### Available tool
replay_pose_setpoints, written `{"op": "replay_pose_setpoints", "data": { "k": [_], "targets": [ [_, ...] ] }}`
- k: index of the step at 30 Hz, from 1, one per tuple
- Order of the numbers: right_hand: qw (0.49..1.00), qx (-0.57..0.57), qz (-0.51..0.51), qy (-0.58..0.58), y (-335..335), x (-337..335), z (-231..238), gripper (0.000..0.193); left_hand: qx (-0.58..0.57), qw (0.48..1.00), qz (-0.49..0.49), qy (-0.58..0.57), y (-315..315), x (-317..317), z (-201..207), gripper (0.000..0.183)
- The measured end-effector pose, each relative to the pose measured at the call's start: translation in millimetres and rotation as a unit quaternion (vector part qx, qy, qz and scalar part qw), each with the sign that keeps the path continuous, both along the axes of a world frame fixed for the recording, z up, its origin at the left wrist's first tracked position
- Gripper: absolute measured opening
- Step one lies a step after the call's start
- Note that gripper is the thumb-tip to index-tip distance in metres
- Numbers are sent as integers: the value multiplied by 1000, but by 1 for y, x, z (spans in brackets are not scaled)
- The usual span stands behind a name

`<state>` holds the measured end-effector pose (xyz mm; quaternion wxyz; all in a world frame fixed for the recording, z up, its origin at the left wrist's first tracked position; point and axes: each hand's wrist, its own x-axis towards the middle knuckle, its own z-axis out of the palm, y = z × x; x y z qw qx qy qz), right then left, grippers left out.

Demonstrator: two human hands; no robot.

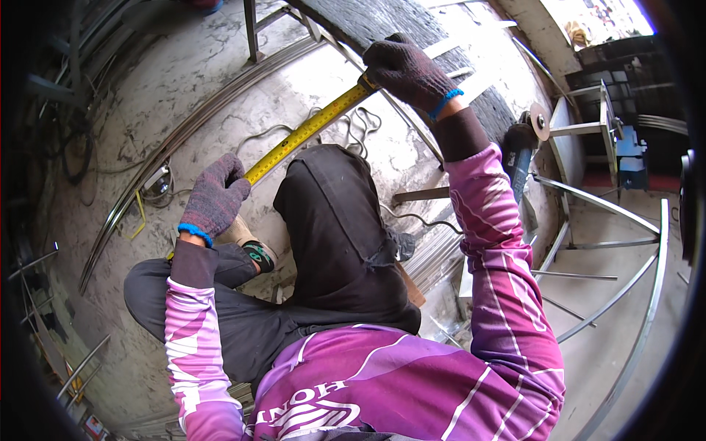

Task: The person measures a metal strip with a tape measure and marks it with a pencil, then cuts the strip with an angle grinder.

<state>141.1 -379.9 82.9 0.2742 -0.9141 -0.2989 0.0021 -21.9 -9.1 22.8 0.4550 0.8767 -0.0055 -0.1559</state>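
Observation:
A yellow tape measure (305, 134) is drawn out in a slanting line between my two hands, above my bent knee. My left hand (215, 192), in a dark knitted glove with a blue cuff, is closed on its lower left end. At the upper right end, my right hand (408, 73) grips the tape beside the edge of a dark, worn board (368, 22). It wears a matching glove. Both palms are turned out of sight, so I cannot tell which one holds the tape's case.
An angle grinder (518, 151) with a round disc rests right of my right forearm. Long thin metal bars (198, 114) lie along the floor at left. A curved metal frame (657, 253) stands at right, near a blue metal device (631, 154). Loose cable (360, 128) lies beyond my knee.

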Motion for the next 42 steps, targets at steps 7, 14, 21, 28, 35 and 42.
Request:
{"op": "replay_pose_setpoints", "data": {
  "k": [7, 14, 21, 28, 35, 42],
  "targets": [
    [999, 25, -26, -35, 3, -1, -7, 25, -33, 998, 40, 41, -3, 0, 4, 13],
    [995, -24, -50, -87, 9, -5, -6, 30, -19, 1000, 20, 4, -1, 2, -1, 12],
    [994, -21, -78, -70, 6, -12, 5, 55, -14, 1000, 5, -19, -2, 3, -1, 10],
    [991, 12, -135, 10, 8, -19, 23, 65, 5, 1000, 14, -5, -4, 3, 2, 11],
    [988, -8, -154, 27, 8, -18, 25, 67, -9, 1000, 7, -23, -2, 4, -5, 11],
    [986, 63, -150, 33, -6, -16, 18, 56, -6, 1000, 7, -12, -2, 5, -4, 12]
  ]
}}
